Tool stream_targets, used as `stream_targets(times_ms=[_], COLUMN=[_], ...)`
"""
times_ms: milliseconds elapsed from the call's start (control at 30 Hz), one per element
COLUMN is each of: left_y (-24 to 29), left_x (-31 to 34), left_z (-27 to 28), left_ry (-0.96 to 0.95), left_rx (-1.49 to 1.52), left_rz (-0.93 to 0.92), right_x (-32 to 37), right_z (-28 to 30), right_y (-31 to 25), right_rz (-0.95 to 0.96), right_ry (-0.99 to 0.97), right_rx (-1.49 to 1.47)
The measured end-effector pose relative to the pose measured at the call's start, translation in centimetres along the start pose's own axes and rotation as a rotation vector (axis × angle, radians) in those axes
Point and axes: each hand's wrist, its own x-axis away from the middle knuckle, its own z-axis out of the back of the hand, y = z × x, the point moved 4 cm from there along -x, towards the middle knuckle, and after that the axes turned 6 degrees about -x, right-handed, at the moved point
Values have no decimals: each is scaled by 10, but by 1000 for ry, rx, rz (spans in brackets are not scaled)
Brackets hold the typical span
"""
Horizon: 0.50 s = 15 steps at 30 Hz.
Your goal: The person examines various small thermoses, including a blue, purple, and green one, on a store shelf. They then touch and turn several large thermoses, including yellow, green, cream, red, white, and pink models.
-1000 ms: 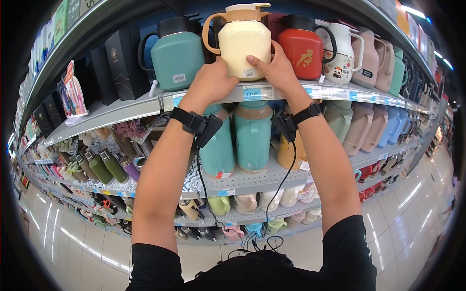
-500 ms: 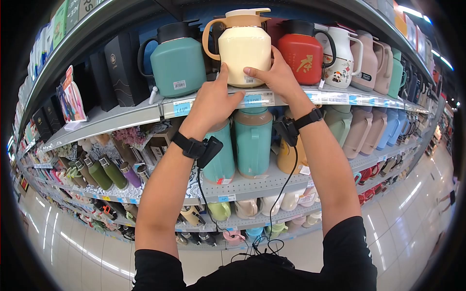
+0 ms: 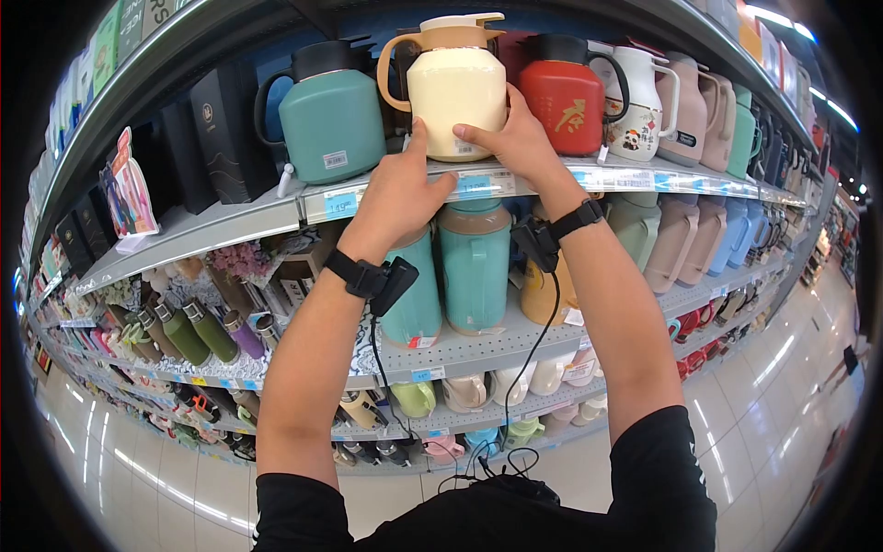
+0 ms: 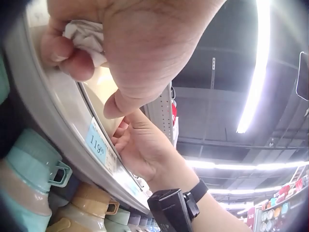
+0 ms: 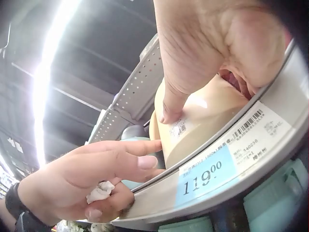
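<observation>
A cream vacuum jug [image 3: 455, 92] with a tan lid and handle stands upright at the front of the upper shelf. My right hand [image 3: 524, 147] holds its right side, thumb across the front near a barcode label [image 5: 178, 128], the other fingers round the side. My left hand [image 3: 397, 195] is at the jug's lower left, its extended index fingertip at the wall. In the right wrist view, the left hand's curled lower fingers hold a crumpled white tissue [image 5: 100, 192]. The tissue [image 4: 86, 36] also shows between the fingers in the left wrist view.
A teal jug [image 3: 331, 124] stands to the left, a red jug [image 3: 563, 101] and a white panda jug [image 3: 636, 106] to the right. The shelf edge carries a 119.00 price tag [image 5: 205, 179]. Teal flasks [image 3: 474, 267] fill the shelf below.
My left hand has slid down and back from the jug's left side, its index finger now extended against it. The right hand keeps its hold; the jug stays on the shelf.
</observation>
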Motion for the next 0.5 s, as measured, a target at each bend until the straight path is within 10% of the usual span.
stream_targets(times_ms=[200, 500], left_y=[-5, -64], left_x=[17, 195], left_z=[-3, 22], left_ry=[260, 41], left_rx=[2, 363], left_rz=[-204, -213], right_x=[9, 133], right_z=[3, 17], right_y=[-16, -11], right_rz=[-66, 97], right_ry=[-14, 92], right_rx=[82, -275])
